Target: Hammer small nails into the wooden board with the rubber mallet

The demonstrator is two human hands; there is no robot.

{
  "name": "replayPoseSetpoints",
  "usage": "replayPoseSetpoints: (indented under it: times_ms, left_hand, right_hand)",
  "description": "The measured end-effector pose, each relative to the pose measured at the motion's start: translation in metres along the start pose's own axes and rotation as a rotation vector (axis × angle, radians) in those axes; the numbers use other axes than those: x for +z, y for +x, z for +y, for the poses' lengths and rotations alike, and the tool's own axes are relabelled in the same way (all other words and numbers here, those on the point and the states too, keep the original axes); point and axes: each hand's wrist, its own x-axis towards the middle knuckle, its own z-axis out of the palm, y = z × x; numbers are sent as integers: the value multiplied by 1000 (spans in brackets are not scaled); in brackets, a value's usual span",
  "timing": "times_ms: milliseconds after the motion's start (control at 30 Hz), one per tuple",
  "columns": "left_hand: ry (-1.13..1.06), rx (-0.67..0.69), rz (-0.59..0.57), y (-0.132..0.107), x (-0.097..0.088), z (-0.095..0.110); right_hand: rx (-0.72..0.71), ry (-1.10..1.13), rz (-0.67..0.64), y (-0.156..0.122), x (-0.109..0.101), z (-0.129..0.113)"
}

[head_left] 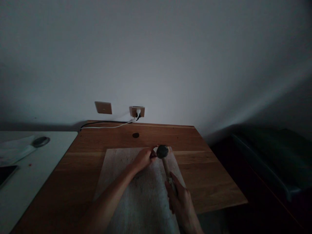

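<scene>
My right hand [179, 196] is wrapped round the pale handle of a mallet [162, 151] with a dark, rounded head. The mallet's head is raised toward the far part of a worn, light-coloured board [122, 182]. Just left of that head, my left hand [145, 157] is closed, its fingers curled at the board's far side. Whatever those fingers hold is small, dark and partly hidden by the mallet head, so I cannot make it out. Beneath everything lies a brown wooden table [207, 175].
Behind the table, a wall socket [137, 111] holds plugs with a white cable [109, 127] and a black one. A blank plate [103, 107] sits beside it. At left, a white table [48, 156] carries a round dark object [41, 141] and a dark flat device [6, 174].
</scene>
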Motion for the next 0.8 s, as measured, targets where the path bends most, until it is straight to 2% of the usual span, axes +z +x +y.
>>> replayPoseSetpoints:
  times_ms: [100,200,333,400,467,567,800]
  left_hand:
    - [-34,40,-15,0,-8,4]
    - [30,73,-39,-10,-31,11]
    - [255,134,-229,-42,-69,21]
    - [397,105,-242,-61,-80,24]
    - [498,35,-230,-76,-83,25]
    - [506,-49,-237,-92,-81,24]
    - [355,1,-230,-109,-79,14]
  right_hand:
    - [14,0,13,0,1,-2]
    - [36,24,7,-4,0,-2]
    - [31,40,45,-17,-2,5]
    - [40,32,51,-24,-2,11]
    - [62,29,47,-30,-2,15]
    - [95,6,45,-36,0,19]
    - [99,-59,34,-40,-1,24]
